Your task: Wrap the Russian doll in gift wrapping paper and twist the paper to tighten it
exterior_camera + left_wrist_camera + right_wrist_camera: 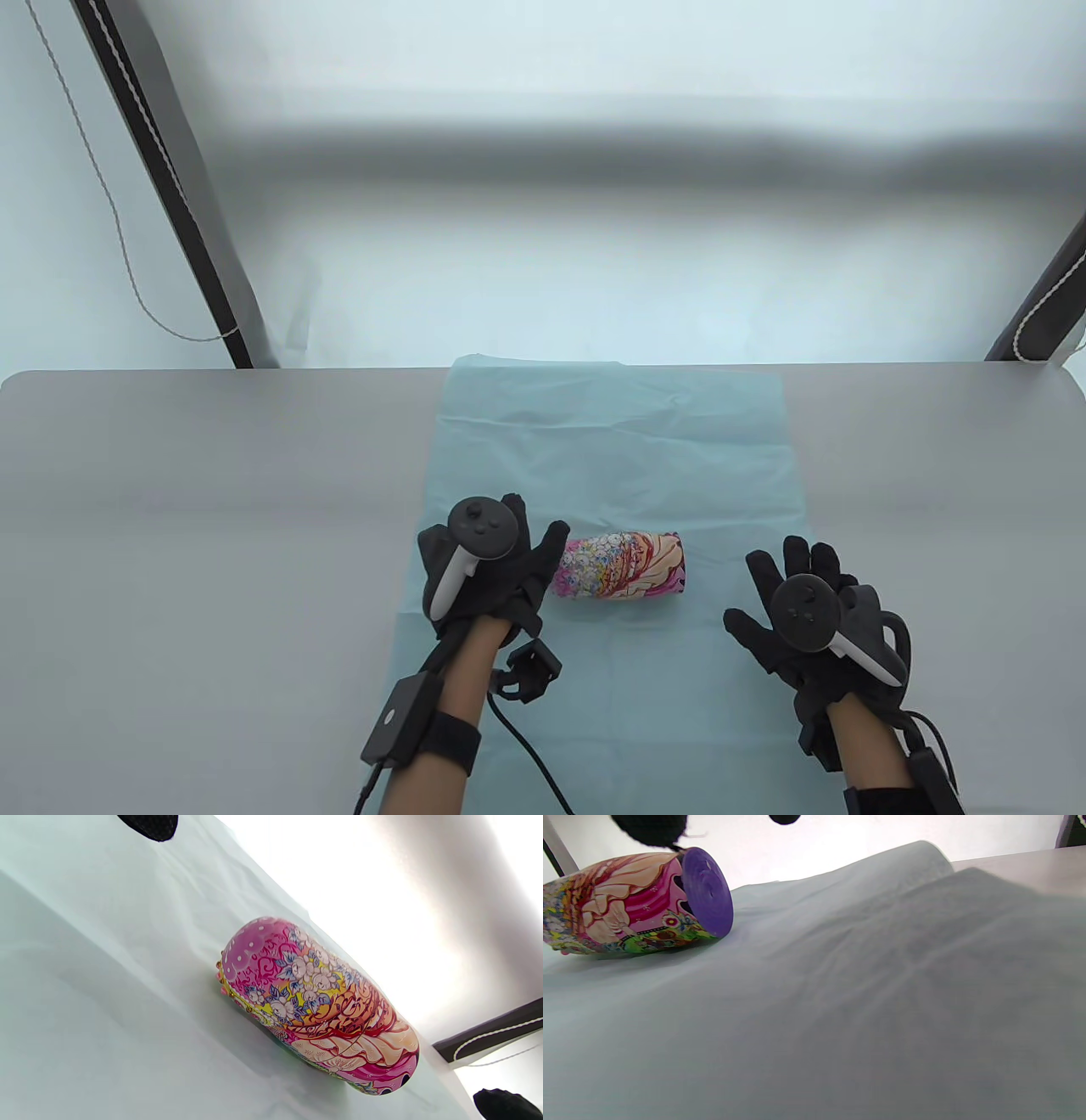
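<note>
The Russian doll [621, 565] lies on its side on a pale blue sheet of wrapping paper [619, 441], head to the left, purple flat base to the right. It shows pink, floral and close in the left wrist view [318, 1005] and with its purple base in the right wrist view [640, 902]. My left hand [501, 560] rests flat on the paper just left of the doll, thumb tip next to the doll's head. My right hand [797, 594] hovers spread at the paper's right edge, apart from the doll. Neither hand holds anything.
The paper runs from the table's far edge toward me across the grey table [170, 509]. Black frame posts stand behind the table at back left [178, 195] and back right [1048, 289], with a thin cord [119, 238] hanging at the left.
</note>
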`<action>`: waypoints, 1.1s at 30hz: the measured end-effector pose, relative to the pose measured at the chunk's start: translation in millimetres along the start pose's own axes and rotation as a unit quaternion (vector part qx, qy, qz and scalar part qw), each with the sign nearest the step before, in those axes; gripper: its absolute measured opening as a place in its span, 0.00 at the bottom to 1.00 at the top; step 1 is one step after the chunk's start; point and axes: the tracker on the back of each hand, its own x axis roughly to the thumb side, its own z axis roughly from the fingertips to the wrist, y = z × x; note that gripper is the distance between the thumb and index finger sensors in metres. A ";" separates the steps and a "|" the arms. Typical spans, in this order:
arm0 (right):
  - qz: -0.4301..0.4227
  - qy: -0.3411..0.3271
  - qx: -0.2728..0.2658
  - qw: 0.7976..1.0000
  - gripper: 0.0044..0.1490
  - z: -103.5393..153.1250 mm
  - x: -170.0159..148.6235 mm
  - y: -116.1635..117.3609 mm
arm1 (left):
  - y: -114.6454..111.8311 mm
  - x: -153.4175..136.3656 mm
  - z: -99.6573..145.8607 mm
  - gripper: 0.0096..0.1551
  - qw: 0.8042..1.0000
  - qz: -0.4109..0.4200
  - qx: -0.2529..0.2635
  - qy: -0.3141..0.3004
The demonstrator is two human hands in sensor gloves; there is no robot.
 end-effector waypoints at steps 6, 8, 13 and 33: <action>-0.011 0.019 -0.021 1.000 0.56 1.7 -11.7 -4.4 | 36.6 -51.6 40.5 0.53 0.989 -0.128 0.015 0.067; -0.010 0.030 -0.019 0.999 0.56 1.6 -15.9 -4.1 | 42.7 -77.4 42.6 0.54 0.980 -0.163 0.028 0.109; 0.001 0.086 -0.002 0.996 0.57 1.9 -29.9 0.2 | 42.1 -132.0 40.4 0.59 0.952 -0.199 -0.004 0.231; 0.017 0.211 0.209 0.955 0.67 2.9 -32.3 11.6 | 1.5 -106.2 29.4 0.37 0.937 -0.244 -0.040 0.245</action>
